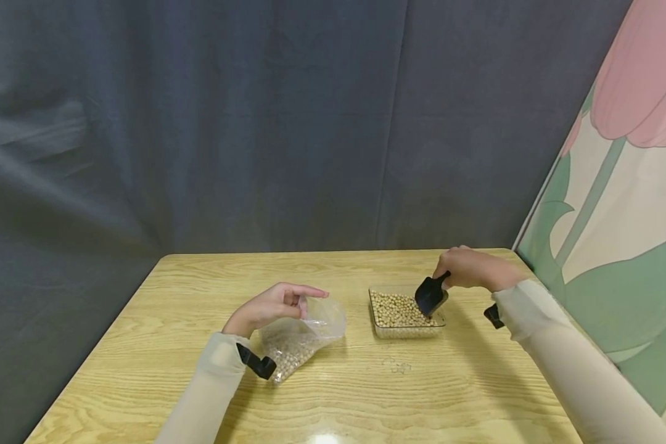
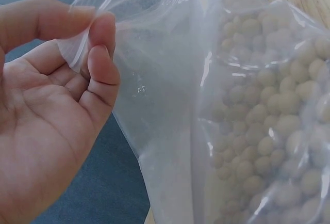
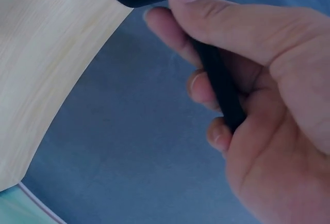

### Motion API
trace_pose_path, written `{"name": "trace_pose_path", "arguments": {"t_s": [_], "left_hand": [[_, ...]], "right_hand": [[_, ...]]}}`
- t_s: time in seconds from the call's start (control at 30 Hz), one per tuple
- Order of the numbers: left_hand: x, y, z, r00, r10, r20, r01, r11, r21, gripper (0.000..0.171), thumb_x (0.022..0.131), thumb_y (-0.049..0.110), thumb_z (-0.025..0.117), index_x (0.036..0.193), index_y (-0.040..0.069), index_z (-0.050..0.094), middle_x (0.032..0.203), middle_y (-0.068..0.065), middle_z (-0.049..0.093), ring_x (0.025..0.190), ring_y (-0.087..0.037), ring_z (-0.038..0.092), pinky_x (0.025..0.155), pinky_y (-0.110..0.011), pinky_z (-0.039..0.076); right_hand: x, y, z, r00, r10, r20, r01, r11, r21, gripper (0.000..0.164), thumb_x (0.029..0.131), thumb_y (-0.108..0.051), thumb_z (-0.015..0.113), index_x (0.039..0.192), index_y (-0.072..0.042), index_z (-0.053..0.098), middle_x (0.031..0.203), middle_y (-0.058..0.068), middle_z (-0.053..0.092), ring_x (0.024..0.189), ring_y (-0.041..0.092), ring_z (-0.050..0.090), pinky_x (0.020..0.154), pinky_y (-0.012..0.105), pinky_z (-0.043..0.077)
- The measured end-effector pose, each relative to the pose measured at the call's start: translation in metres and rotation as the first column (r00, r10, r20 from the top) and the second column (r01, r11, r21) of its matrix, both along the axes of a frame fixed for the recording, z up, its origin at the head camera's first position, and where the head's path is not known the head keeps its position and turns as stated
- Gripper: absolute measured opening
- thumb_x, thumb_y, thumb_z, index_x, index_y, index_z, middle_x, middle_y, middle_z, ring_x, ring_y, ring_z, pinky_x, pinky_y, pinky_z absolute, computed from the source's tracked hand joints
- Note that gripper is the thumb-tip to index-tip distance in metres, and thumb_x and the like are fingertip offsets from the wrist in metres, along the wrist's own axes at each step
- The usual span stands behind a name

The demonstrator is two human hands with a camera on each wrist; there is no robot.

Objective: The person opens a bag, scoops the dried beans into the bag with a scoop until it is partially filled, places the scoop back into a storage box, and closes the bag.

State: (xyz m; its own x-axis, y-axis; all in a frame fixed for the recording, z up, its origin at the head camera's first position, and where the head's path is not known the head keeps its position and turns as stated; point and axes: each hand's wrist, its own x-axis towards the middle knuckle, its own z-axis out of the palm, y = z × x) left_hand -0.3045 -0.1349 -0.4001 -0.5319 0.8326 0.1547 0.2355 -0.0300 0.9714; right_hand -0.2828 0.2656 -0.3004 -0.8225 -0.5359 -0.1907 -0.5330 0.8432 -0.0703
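Note:
With thumb and fingers, my left hand (image 1: pixel 277 306) pinches the rim of a clear plastic bag (image 1: pixel 330 324), which leans on the table left of centre. Round beige soybeans (image 2: pixel 273 126) fill its lower part. To the right stands a clear rectangular container (image 1: pixel 407 333) holding more soybeans (image 1: pixel 391 308). My right hand (image 1: pixel 472 269) grips a black scoop (image 1: pixel 430 296) above the container's right side, its blade slanting down to the beans. In the right wrist view, fingers wrap the scoop's handle (image 3: pixel 219 84). Whether beans lie in the scoop, I cannot tell.
The light wood table (image 1: pixel 333 407) has a small dark marking (image 1: pixel 396 365) in front of the container. A dark grey curtain (image 1: pixel 288 135) hangs behind it. On the right stands a flower-patterned panel (image 1: pixel 616 246), close to the table's edge.

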Motion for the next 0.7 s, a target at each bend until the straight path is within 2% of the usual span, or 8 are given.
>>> {"name": "trace_pose_path", "arguments": {"t_s": [0.07,0.17,0.27,0.3,0.4,0.5,0.63,0.7], "left_hand": [[0.0,0.0,0.0,1.0,-0.001,0.002,0.001,1.0,-0.001,0.049,0.088,-0.011,0.049,0.136,-0.014,0.043,0.077,0.001,0.062,0.079,-0.009,0.054,0.076,-0.022,0.046],[0.0,0.0,0.001,1.0,-0.004,-0.002,0.004,1.0,-0.004,0.049,0.088,-0.011,0.049,0.136,-0.014,0.043,0.077,0.002,0.062,0.078,-0.008,0.053,0.075,-0.022,0.046],[0.0,0.0,0.002,1.0,-0.001,0.0,0.001,1.0,-0.009,0.049,0.089,-0.01,0.05,0.137,-0.013,0.043,0.077,0.002,0.062,0.078,-0.008,0.053,0.076,-0.023,0.047],[0.0,0.0,0.002,1.0,-0.001,-0.002,0.001,1.0,-0.01,0.049,0.089,-0.01,0.05,0.137,-0.013,0.043,0.077,0.002,0.062,0.078,-0.008,0.054,0.076,-0.023,0.047],[0.0,0.001,0.003,1.0,-0.001,-0.005,0.001,1.0,-0.012,0.049,0.089,-0.009,0.05,0.137,-0.012,0.043,0.077,0.002,0.062,0.078,-0.008,0.054,0.077,-0.022,0.048],[-0.001,0.002,0.002,1.0,-0.001,-0.009,0.001,1.0,-0.01,0.049,0.089,-0.009,0.05,0.137,-0.012,0.044,0.077,0.003,0.062,0.078,-0.008,0.055,0.077,-0.022,0.047],[-0.001,0.002,0.001,1.0,-0.003,-0.011,0.003,1.0,-0.009,0.049,0.089,-0.009,0.05,0.137,-0.013,0.044,0.077,0.003,0.062,0.079,-0.008,0.055,0.077,-0.022,0.048],[-0.001,0.002,0.001,1.0,-0.008,-0.011,0.008,1.0,-0.007,0.049,0.089,-0.01,0.05,0.137,-0.013,0.043,0.078,0.003,0.062,0.079,-0.008,0.055,0.078,-0.021,0.048]], "right_hand": [[0.001,-0.003,0.001,1.0,-0.007,0.001,0.007,1.0,0.019,0.024,0.082,-0.008,0.072,0.106,-0.008,0.075,0.105,0.011,0.072,0.093,0.027,0.067,0.083,0.045,0.052],[0.002,-0.007,0.004,1.0,-0.012,-0.015,0.013,0.999,0.049,0.015,0.081,-0.007,0.073,0.094,-0.011,0.078,0.094,0.005,0.074,0.076,0.017,0.064,0.079,0.042,0.048],[0.001,-0.01,0.005,1.0,-0.017,-0.019,0.019,0.997,0.075,0.009,0.081,-0.006,0.073,0.079,-0.015,0.076,0.077,-0.003,0.069,0.062,0.009,0.048,0.072,0.038,0.037],[0.001,-0.011,0.004,1.0,-0.028,-0.015,0.029,0.996,0.079,0.011,0.081,-0.006,0.072,0.078,-0.016,0.075,0.076,-0.005,0.068,0.062,0.008,0.047,0.073,0.038,0.038],[0.0,-0.012,0.001,0.999,-0.045,0.007,0.044,0.995,0.086,0.009,0.081,-0.006,0.072,0.083,-0.013,0.076,0.084,0.0,0.071,0.07,0.014,0.059,0.083,0.047,0.047],[-0.001,-0.013,-0.002,0.998,-0.056,0.017,0.055,0.996,0.07,0.013,0.082,-0.005,0.072,0.091,-0.013,0.077,0.099,0.007,0.072,0.081,0.017,0.064,0.083,0.044,0.051],[-0.001,-0.014,-0.008,0.996,-0.073,0.054,0.071,0.997,0.043,0.015,0.083,-0.005,0.071,0.096,-0.01,0.077,0.106,0.012,0.071,0.084,0.02,0.066,0.068,0.031,0.05],[-0.001,-0.014,-0.011,0.992,-0.095,0.084,0.093,0.995,0.039,0.02,0.084,-0.006,0.071,0.103,-0.008,0.076,0.111,0.014,0.069,0.092,0.027,0.066,0.074,0.036,0.054]]}}
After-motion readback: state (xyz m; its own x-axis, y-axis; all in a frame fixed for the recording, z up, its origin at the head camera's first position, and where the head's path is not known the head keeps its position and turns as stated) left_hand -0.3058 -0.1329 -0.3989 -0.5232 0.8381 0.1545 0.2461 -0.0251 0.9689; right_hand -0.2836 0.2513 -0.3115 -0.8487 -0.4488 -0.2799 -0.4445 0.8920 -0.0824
